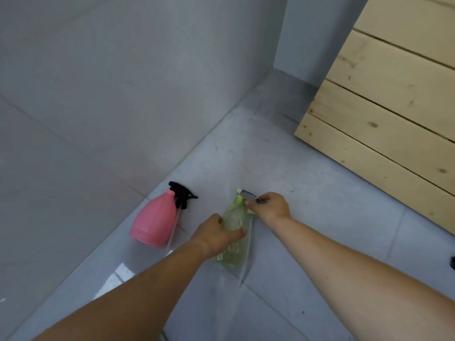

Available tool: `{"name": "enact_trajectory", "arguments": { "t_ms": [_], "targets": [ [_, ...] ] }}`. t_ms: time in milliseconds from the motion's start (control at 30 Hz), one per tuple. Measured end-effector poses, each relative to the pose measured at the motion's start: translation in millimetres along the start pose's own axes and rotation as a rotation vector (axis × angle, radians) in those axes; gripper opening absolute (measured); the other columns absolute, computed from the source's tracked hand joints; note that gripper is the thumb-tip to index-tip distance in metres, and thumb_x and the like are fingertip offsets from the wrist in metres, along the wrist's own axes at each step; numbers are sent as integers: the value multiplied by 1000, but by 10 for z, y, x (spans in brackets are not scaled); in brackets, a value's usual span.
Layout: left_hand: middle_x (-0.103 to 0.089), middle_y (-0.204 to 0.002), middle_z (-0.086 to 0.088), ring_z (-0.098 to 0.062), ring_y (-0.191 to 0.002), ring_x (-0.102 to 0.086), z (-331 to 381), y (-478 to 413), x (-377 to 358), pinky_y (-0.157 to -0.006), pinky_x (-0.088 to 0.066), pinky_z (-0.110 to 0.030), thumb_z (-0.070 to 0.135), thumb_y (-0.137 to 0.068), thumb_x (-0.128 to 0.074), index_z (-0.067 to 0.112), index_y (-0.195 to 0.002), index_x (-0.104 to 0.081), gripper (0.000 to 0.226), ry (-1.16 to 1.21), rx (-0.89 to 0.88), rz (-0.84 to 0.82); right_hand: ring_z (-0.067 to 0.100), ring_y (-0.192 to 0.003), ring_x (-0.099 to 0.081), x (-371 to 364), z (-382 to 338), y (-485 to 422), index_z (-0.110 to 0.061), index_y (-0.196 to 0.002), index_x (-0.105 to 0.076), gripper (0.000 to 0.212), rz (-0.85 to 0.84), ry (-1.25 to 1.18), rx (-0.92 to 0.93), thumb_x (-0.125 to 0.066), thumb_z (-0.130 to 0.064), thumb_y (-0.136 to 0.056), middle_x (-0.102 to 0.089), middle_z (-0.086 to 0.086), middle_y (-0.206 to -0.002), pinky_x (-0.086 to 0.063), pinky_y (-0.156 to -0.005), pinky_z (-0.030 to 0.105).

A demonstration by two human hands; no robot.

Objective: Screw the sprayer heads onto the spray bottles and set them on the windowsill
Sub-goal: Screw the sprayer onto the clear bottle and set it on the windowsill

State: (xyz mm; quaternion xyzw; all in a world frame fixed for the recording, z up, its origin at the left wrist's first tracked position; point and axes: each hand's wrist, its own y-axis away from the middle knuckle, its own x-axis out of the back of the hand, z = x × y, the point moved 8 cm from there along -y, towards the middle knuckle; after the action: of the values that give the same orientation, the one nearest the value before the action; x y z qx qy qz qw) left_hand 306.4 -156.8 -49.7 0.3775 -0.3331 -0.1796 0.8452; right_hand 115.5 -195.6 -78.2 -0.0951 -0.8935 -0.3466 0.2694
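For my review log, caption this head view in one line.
Left hand and right hand grasp the green spray bottle lying on the floor beside the pink spray bottle.

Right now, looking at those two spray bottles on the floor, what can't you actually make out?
All in the head view:
- Green bottle: the left hand covers its middle, so the grip is unclear.
- Grey sprayer head: the right hand hides most of it; whether it is threaded on cannot be told.
- Pink bottle: whether its black sprayer is screwed on or just beside it.
- Windowsill: not in view.

Both arms outstretched – left hand (216,233) fingers curled, right hand (269,205) fingers pinched
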Motion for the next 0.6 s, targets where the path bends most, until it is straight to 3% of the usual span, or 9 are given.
{"name": "enact_trajectory", "arguments": {
  "t_ms": [167,233,300,400,533,600],
  "targets": [
    [-60,-98,4,-21,-100,-68,-33,-11,-11,-88,-59,-36,49,-82,-79,23,-108,-46,49,42,-7,-5,29,-91,-69,-71,39,-15,-3,-97,-72,39,-19,-100,-13,-83,-31,-72,-74,14,-97,-57,-87,42],
    [-61,-98,4,-16,-92,-68,-39,14,-6,-77,-59,-32,47,-82,-80,22,-110,-47,49,71,-21,-3,29,-96,-70,-107,85,-21,-7,-103,-71,43,-42,-212,-56,-86,-29,-69,-74,14,-106,-57,-90,43],
    [-59,-94,8,-9,-81,-64,-35,52,15,-63,-52,-23,46,-82,-81,20,-117,-49,54,92,-38,-4,27,-94,-68,-101,94,-6,-8,-105,-69,42,-73,-293,-93,-85,-26,-70,-72,14,-108,-58,-83,38],
    [-66,-95,4,-15,-81,-68,58,104,51,-72,-55,-29,46,-78,-85,17,-132,-51,70,143,-92,-24,26,-94,-63,18,-18,105,-7,-111,-61,38,-124,-381,-101,-79,-20,-80,-65,16,-110,-55,-66,31],
    [-60,-94,3,-14,-79,-61,367,356,175,-73,-51,-29,42,-76,-87,19,-138,-48,77,132,-225,-37,29,-100,-67,514,-321,368,-3,-115,-59,41,-103,-470,-31,-78,-15,-80,-66,17,-113,-57,-69,33],
    [-58,-94,5,-14,-83,-60,557,556,288,-76,-52,-31,41,-74,-89,20,-142,-46,83,112,-294,-24,23,-94,-69,868,-552,573,-1,-115,-63,41,-114,-525,39,-79,-13,-79,-71,15,-108,-55,-68,30]
  ]
}}
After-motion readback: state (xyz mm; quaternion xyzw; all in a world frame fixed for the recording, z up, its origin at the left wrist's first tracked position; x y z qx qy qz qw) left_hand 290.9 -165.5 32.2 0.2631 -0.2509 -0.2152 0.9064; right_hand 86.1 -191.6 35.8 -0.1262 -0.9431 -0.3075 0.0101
